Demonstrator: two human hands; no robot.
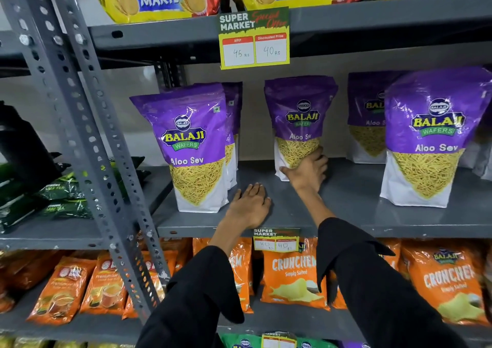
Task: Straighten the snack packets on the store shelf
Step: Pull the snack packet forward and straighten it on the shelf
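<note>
Middle shelf (346, 204) had purple Balaji Wafers "Aloo Sev" packets, at least five visible: one up front at 9 o'clock (193, 145) with another tucked right behind it (233, 134), a middle packet (299, 124) set further back, and two off at 3 o'clock, a front one (428, 137) and one behind (366, 119). All stood upright.

The person's right hand (306, 170) was wrapped around the bottom of the middle packet, fingers curled on its lower right side, thumb across the base. The left hand (250, 205) lay flat and open, palm down on the bare shelf, just beside the front left packet, holding nothing.

Up at 12 o'clock, three yellow Parle "MARIE" biscuit packs (159, 0). A "SUPER MARKET Special Offer" tag (254, 39) read MRP 45 Rs, Discounted Price 40 Rs. Down at 6 o'clock sat orange "CRUNCHEX Simply Salted" bags (294, 276) under a smaller tag (275, 240) reading 80 and 40.
</note>
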